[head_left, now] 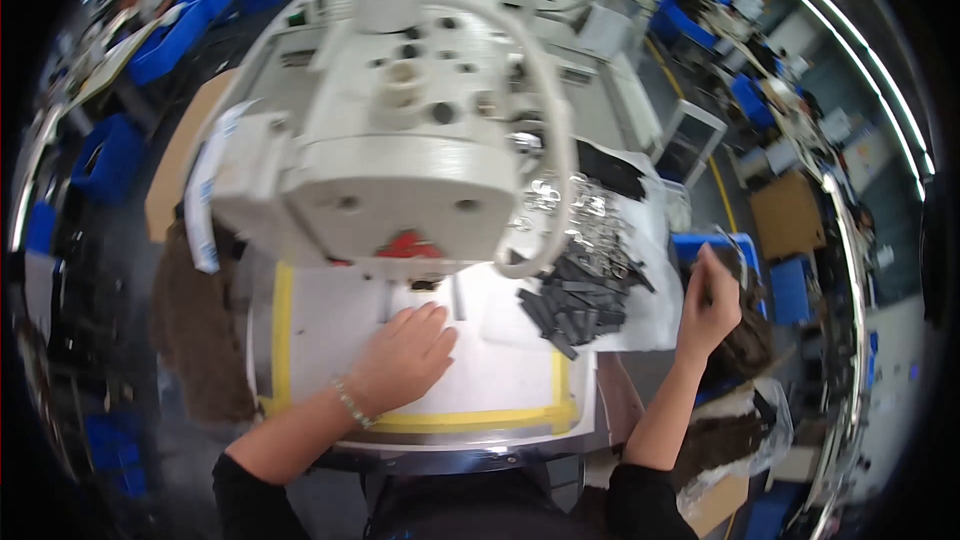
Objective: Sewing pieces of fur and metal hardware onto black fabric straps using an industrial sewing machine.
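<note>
Two hands: left (403,358) flat, gripping nothing | right (712,308) curled, hold unclear | bare sheet (505,365) reaches yellow tape border (480,420)

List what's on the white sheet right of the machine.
On the white sheet: black strips, shiny metal pieces and a long dark piece. Whatever the piles cover is hidden.

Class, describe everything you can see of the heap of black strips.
The black strips are short, flat and narrow, apparently fabric or webbing. They lie loosely jumbled, overlapping at many angles, on a white sheet to the right of the machine head. Shiny metal pieces lie behind, some seemingly touching the heap. The right hand is apart from it.
</note>
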A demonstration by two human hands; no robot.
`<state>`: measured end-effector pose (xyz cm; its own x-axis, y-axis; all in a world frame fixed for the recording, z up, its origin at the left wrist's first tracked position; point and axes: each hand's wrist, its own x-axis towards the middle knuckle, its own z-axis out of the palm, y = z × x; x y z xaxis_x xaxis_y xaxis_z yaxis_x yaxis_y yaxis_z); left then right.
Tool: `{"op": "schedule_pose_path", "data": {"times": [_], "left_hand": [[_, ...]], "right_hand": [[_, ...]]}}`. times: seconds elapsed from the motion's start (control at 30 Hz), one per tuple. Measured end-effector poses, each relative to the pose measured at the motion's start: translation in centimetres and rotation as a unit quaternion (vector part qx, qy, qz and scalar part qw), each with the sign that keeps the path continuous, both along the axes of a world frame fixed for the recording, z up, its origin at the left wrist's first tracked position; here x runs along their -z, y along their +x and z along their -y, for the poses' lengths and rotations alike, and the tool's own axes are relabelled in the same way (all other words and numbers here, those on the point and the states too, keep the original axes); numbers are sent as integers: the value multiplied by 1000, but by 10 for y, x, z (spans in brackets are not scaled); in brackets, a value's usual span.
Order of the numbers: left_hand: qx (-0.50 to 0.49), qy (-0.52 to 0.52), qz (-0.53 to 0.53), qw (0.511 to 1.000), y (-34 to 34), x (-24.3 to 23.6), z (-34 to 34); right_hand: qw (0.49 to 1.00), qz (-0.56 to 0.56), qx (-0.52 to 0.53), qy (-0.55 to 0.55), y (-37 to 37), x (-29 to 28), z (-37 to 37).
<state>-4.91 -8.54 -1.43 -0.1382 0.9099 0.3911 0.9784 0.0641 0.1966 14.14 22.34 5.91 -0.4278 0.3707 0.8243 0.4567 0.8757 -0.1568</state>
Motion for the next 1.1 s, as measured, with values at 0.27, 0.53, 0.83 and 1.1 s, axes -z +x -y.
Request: {"op": "schedule_pose_path", "data": {"times": [0.27, 0.53, 0.83, 1.1], "left_hand": [[58, 25, -22, 998, 9, -11, 4], [51, 37, -31, 998, 10, -10, 0], [44, 38, -11, 998, 12, -10, 1], [47, 43, 17, 998, 13, -9, -1]], "right_hand": [[817, 364, 389, -221, 161, 50, -131], [761, 418, 412, -277, 165, 54, -124], [720, 428, 406, -366, 209, 21, -157], [744, 187, 316, -559, 236, -1, -156]]}}
